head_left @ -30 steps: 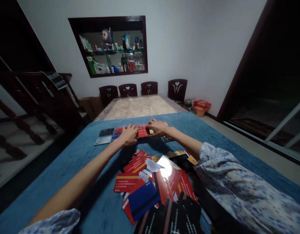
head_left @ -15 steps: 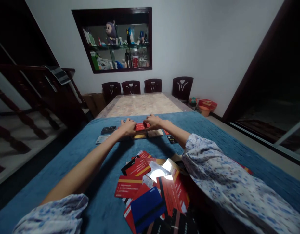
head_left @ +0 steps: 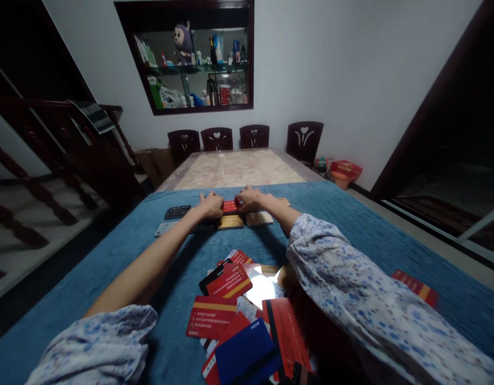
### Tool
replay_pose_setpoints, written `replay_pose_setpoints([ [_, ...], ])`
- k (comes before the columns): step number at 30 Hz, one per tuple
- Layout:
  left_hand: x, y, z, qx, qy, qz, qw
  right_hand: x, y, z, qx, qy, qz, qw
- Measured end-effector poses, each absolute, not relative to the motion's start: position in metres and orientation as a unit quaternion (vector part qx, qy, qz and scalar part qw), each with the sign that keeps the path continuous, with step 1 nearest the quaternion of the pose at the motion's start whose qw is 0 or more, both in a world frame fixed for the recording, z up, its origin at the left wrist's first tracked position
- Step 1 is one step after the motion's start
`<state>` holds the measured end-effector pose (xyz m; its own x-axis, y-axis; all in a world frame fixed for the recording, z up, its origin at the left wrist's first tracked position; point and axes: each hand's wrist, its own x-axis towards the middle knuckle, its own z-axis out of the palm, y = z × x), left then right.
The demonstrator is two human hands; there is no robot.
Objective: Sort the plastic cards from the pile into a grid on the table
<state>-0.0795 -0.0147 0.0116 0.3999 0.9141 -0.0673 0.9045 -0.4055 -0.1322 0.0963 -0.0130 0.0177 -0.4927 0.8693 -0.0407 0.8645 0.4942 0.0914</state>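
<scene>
A stack of red cards (head_left: 231,206) lies in the back row on the blue cloth, between my two hands. My left hand (head_left: 211,206) has its fingers bent against the stack's left end. On the right end, the curled fingers of my right hand (head_left: 250,199) grip it. Just in front are a gold card stack (head_left: 230,221) and a pale card stack (head_left: 259,218). Left of my left hand sit a black card stack (head_left: 177,212) and a whitish card (head_left: 163,229). Some cards on the right are hidden by my right forearm.
A loose heap of cards lies nearest me, including a blue card (head_left: 249,350) and a red card with a yellow stripe (head_left: 211,316). Another red card (head_left: 416,287) rests to the right beyond my sleeve. Dark chairs (head_left: 254,137) stand past the table's far end.
Both hands stay at the red stack with only slight shifts. My right forearm has swung a little left, covering the black card at right. The camera view has tilted slightly.
</scene>
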Motion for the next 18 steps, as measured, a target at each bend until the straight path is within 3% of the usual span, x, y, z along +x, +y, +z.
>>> replay_pose_setpoints([
  [18, -0.082, 0.008, 0.003, -0.824, -0.556, 0.104, 0.010, 0.087, 0.001, 0.006, 0.524, 0.850, 0.009, 0.059],
])
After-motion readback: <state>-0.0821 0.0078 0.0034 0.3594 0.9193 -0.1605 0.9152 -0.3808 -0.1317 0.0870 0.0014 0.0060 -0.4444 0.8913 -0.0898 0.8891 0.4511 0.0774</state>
